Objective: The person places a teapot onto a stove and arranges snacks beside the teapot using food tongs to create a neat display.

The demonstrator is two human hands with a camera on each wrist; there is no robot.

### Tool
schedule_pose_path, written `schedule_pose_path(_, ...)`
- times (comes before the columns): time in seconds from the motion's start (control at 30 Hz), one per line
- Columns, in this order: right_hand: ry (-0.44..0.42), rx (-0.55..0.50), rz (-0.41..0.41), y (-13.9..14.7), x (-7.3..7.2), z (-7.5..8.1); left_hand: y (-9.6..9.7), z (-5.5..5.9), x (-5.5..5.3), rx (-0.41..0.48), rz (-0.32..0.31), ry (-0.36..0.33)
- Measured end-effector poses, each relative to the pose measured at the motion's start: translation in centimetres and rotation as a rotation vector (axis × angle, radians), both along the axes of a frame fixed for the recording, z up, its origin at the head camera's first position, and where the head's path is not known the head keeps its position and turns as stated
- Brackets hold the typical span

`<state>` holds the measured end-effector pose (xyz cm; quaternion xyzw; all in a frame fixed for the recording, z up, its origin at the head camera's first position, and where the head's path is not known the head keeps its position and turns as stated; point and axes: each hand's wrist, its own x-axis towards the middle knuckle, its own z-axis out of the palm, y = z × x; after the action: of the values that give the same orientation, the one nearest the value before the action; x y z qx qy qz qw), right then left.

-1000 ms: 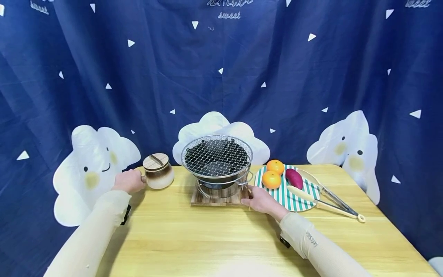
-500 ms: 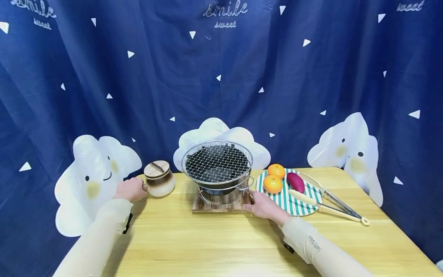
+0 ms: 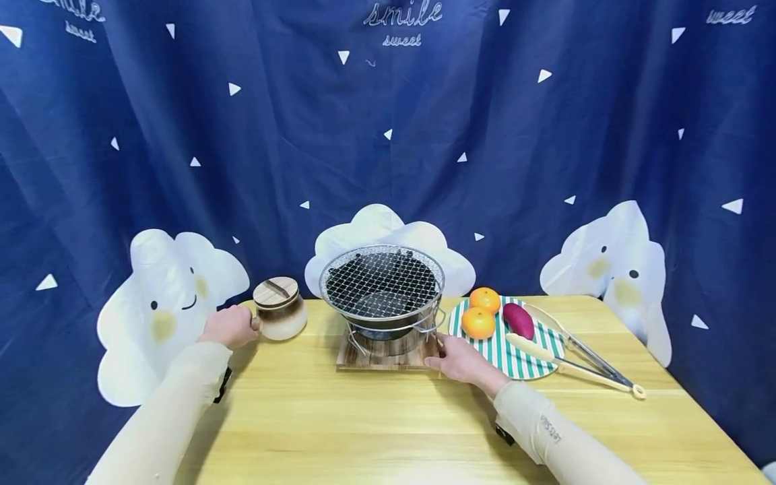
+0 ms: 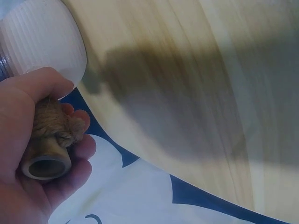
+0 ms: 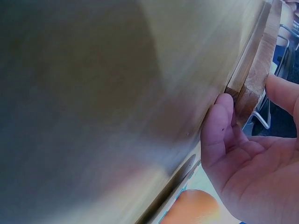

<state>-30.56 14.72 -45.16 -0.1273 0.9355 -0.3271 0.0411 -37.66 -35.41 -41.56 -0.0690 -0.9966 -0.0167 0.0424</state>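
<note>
My left hand (image 3: 229,327) grips the twine-wrapped handle (image 4: 50,122) of a small lidded pot (image 3: 283,322), which stands at the table's back left. The pot fades from brown to cream and has a wooden lid (image 3: 275,292). In the left wrist view, the handle's hollow end shows between thumb and curled fingers. My right hand (image 3: 462,360) holds the right end of a wooden board (image 3: 382,362), thumb above and fingers under its edge. On that board stands a round tabletop grill (image 3: 382,286) with a wire mesh top and wire legs.
Right of the grill lies a green-and-white striped plate (image 3: 526,366) with two oranges (image 3: 478,323) and a purple sweet potato-like item (image 3: 518,320). Cream-tipped tongs (image 3: 597,367) lie across its right side. A blue curtain (image 3: 388,168) hangs behind the wooden table (image 3: 339,424).
The head view has tilted slightly, so the scene sits lower than one second ago. Both hands keep their holds, and the pot and grill show no clear movement.
</note>
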Motion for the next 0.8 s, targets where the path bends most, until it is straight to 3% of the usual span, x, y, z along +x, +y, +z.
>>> schedule_pose_path(0.27, -0.02, -0.012, 0.004, -0.01, -0.28, -0.01, -0.23, -0.26, -0.25, -0.018, -0.016, 0.039)
schedule_pose_path(0.57, -0.037, -0.017, -0.003, 0.16, -0.08, 0.14, -0.28, -0.65, -0.15, 0.023, -0.032, 0.081)
schedule_pose_path(0.8, -0.046, -0.008, 0.0, 0.01, 0.01, 0.26, -0.34, -0.73, 0.18, 0.037, -0.014, 0.067)
